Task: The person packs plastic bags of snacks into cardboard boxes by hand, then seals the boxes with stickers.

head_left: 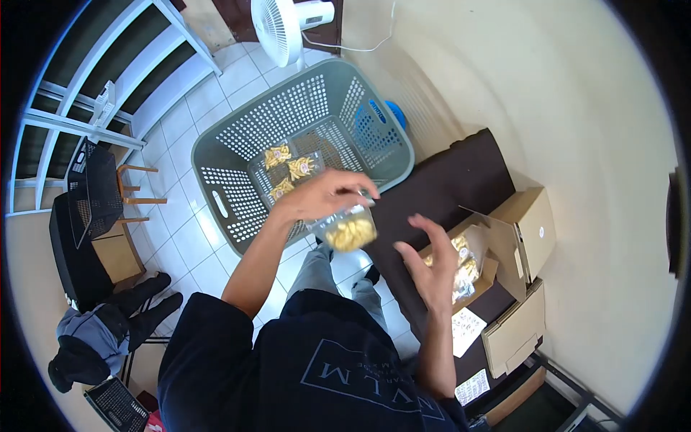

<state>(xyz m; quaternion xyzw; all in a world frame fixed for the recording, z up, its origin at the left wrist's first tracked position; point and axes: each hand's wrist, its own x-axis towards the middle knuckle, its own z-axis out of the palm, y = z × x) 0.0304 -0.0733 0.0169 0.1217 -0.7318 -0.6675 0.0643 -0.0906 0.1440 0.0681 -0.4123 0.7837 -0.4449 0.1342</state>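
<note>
My left hand is closed on the top of a clear plastic pack of yellow snack pieces, slightly blurred, in front of the basket's near rim. My right hand is open, thumb and fingers apart, holding nothing. It is over the near side of an open cardboard box, where more clear snack packs lie. Inside the large grey-green plastic basket are three similar packs, a back one, a middle one and a front one partly behind my left arm.
The box stands on a dark brown table against the wall. Paper sheets and folded cardboard lie nearer me. A white fan stands behind the basket. Another person is at the lower left, near a dark crate.
</note>
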